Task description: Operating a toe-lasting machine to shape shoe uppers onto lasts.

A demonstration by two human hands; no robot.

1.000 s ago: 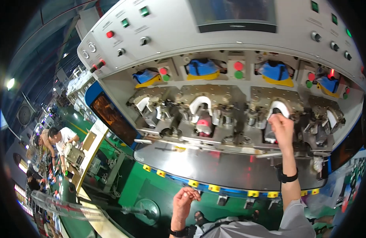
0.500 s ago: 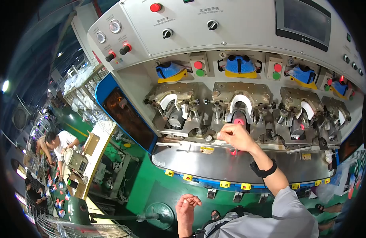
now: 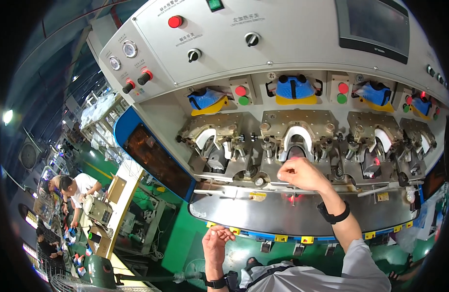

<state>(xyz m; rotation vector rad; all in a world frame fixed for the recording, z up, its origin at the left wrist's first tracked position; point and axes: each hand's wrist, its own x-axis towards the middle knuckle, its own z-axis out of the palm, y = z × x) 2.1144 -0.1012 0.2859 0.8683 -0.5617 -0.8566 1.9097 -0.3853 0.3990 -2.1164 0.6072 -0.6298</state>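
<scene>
My right hand [image 3: 302, 174] reaches over the front of the second machine station, a metal press [image 3: 297, 119] with a white U-shaped pad [image 3: 309, 136]. Its fingers are bent and pinched together; whatever may be between them is hidden. Behind the hand, part of a dark, rounded form [image 3: 295, 152] shows inside the pad. My left hand [image 3: 216, 242] is held low, near the front edge of the metal shelf [image 3: 263, 214]. The fingers of that hand curl in toward the thumb, and nothing shows in them. Both wrists wear black bands.
Similar presses [image 3: 217, 131] stand either side. Blue and yellow shoe-shaped covers [image 3: 295, 87] sit behind them, among red and green buttons [image 3: 241, 91]. A grey control panel [image 3: 215, 63] overhangs the stations. At left, a person [image 3: 83, 187] works by a yellow-edged table [image 3: 125, 194]; a fan [image 3: 100, 270] stands nearer.
The view has shifted, so the machine sits lower in it. My right hand remains in front of the second press, slightly farther right against it. My left hand is closer to the shelf's front edge.
</scene>
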